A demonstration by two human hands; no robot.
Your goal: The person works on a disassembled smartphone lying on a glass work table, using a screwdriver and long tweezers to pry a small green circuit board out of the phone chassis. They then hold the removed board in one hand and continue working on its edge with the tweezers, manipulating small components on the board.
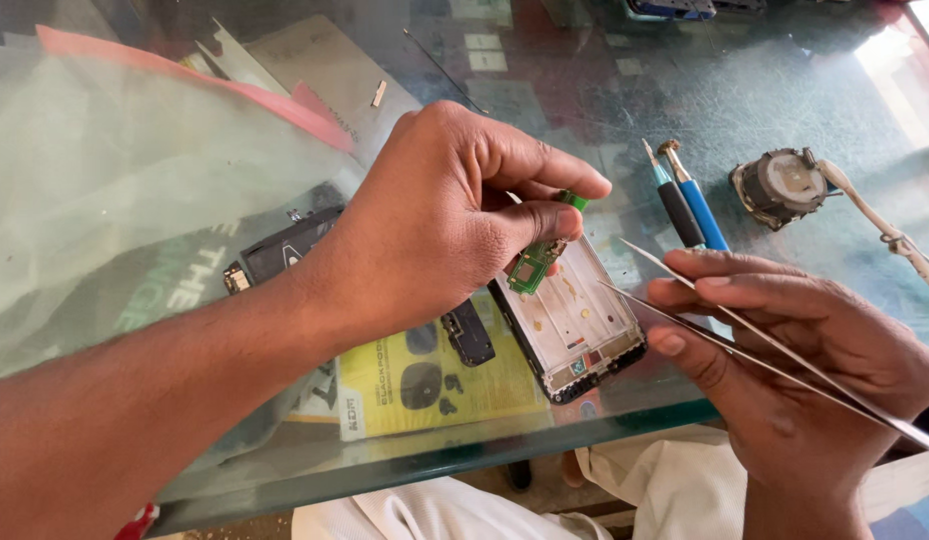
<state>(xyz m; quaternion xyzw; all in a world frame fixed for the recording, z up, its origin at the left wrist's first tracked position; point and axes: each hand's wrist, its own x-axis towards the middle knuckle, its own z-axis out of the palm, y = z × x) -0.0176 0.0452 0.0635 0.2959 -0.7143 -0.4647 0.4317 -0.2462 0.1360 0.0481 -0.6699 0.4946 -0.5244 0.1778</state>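
Two screwdrivers (690, 205) lie beyond; left hand (435, 215) pinches green board (535, 262), right hand (785, 350) grips tweezers (745, 335)

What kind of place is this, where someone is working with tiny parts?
Probably a phone repair counter. The left hand holds a small green circuit board over an opened phone frame, the right hand holds tweezers, and screwdrivers lie on the glass table.

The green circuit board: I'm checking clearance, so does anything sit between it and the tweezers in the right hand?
Nothing visible does. The green circuit board, pinched in the left hand, hangs over the open phone frame; the tweezers in the right hand point toward it across open space.
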